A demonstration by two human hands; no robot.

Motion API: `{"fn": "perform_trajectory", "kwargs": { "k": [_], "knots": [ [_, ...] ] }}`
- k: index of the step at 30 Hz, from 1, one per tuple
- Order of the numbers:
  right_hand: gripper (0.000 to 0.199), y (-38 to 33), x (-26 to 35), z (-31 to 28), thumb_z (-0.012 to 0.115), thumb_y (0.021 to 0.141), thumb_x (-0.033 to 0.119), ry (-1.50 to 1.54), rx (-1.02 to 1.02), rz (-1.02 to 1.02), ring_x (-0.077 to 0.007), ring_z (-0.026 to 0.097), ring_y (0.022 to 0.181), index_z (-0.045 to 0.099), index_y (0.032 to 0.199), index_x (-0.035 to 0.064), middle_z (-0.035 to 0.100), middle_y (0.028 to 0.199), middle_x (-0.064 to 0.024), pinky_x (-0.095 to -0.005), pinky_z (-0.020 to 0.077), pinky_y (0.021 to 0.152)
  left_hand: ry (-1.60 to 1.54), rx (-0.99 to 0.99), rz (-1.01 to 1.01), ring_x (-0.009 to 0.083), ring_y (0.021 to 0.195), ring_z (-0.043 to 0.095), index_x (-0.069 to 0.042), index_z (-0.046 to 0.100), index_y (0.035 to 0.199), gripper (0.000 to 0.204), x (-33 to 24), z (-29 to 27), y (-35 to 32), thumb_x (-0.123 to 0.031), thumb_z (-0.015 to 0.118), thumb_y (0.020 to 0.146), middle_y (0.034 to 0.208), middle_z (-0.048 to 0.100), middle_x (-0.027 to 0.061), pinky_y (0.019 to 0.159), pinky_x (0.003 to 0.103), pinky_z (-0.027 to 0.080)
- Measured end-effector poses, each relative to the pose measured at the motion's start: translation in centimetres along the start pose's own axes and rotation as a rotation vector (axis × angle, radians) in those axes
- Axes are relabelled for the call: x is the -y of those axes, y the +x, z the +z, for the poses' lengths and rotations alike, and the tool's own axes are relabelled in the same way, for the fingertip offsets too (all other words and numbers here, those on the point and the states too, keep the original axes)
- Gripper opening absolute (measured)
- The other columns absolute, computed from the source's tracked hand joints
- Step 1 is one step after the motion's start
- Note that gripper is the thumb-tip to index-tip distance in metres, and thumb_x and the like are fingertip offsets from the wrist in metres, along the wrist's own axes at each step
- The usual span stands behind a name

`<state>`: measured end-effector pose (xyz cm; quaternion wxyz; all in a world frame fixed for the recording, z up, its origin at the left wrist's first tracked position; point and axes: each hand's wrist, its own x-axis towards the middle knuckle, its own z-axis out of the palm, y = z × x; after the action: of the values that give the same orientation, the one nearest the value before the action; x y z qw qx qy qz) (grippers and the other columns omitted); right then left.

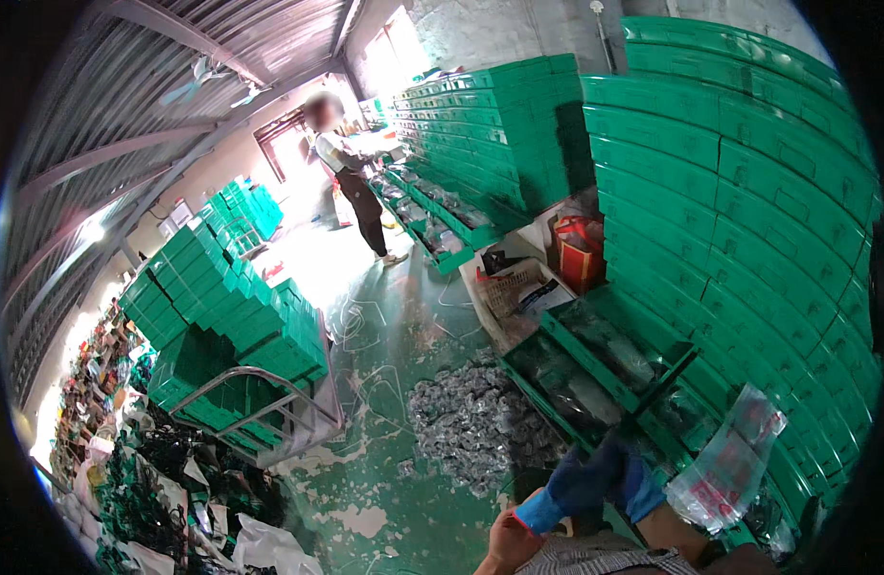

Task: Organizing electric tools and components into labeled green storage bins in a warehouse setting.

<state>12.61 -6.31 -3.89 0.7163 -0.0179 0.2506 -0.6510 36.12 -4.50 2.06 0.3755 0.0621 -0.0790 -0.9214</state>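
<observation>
My left hand (568,487), in a blue glove, reaches in from the lower edge. Beside it my right hand (629,476), also gloved in blue, comes in from the right, and the two meet at the fingers. The fingers are dark and smeared, so whether anything lies between them cannot be made out. Just beyond them stand open green trays (566,383) with clear plastic-wrapped pieces inside. Clear plastic bags with red print (729,465) lie on the trays to the right of my right hand.
A heap of clear-wrapped pieces (480,422) lies on the floor at left. Stacked green boxes (729,192) wall the right side. A trolley (298,383) carries more boxes. Another person (351,172) stands at far trays. Mixed scrap (164,460) covers the lower left.
</observation>
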Motion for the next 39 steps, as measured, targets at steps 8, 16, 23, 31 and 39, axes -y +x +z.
{"fn": "perform_trajectory", "kwargs": {
  "k": [8,16,23,31,39],
  "knots": [
    [0.038,1.3,-2.4,-1.6,0.044,0.088,0.039,-0.030,-0.282,0.076,-0.0248,0.058,0.093,0.059,0.103,0.0076,0.062,0.102,-0.0091,-0.0426,0.0464,0.086,0.028,-0.179,0.096,0.0257,0.111,0.051,-0.001,0.040,0.127,0.048,-1.6,-1.9,-1.4,-0.014,0.056,0.083,0.122,0.052,0.0131,0.088,0.035,0.045],
    [0.033,-1.0,-5.6,-1.4,0.054,0.088,0.024,-1.269,-0.601,-0.756,-0.0218,0.056,0.097,0.055,0.112,0.0008,0.058,0.108,-0.0117,-0.0327,0.0451,0.086,0.690,-0.500,0.389,0.0167,0.087,0.060,-0.004,0.063,0.102,0.022,-2.2,-4.8,0.0,-0.006,0.050,0.084,0.091,0.065,0.0049,0.077,0.028,0.048],
    [0.039,-6.1,-8.7,5.9,0.063,0.082,0.031,-1.378,-0.209,-0.266,-0.0249,0.062,0.085,0.058,0.107,0.0017,0.063,0.096,-0.0148,-0.0346,0.0481,0.073,1.403,-0.355,0.008,0.0165,0.089,0.060,-0.003,0.041,0.123,0.048,-1.4,-7.4,2.2,-0.010,0.061,0.080,0.097,0.062,0.0124,0.076,0.029,0.048],
    [0.016,-7.5,-7.9,5.3,0.058,0.079,0.022,-1.881,-0.460,-0.596,-0.0306,0.061,0.074,0.058,0.089,0.0091,0.061,0.086,-0.0131,-0.0412,0.0479,0.061,2.037,0.176,-0.024,0.0292,0.069,0.062,-0.003,0.061,0.083,0.013,-1.4,-3.0,3.8,-0.004,0.049,0.079,0.076,0.061,0.0173,0.060,0.036,0.047],
    [0.026,-13.5,-6.4,5.6,0.062,0.077,0.018,-1.684,-0.523,-0.798,-0.0283,0.060,0.079,0.060,0.101,0.0084,0.061,0.093,-0.0110,-0.0373,0.0482,0.067,1.128,-0.273,-0.576,0.0221,0.054,0.057,-0.002,0.056,0.096,0.021,4.6,1.3,7.2,-0.013,0.040,0.088,0.069,0.060,0.0111,0.052,0.034,0.046]
  ]
}}
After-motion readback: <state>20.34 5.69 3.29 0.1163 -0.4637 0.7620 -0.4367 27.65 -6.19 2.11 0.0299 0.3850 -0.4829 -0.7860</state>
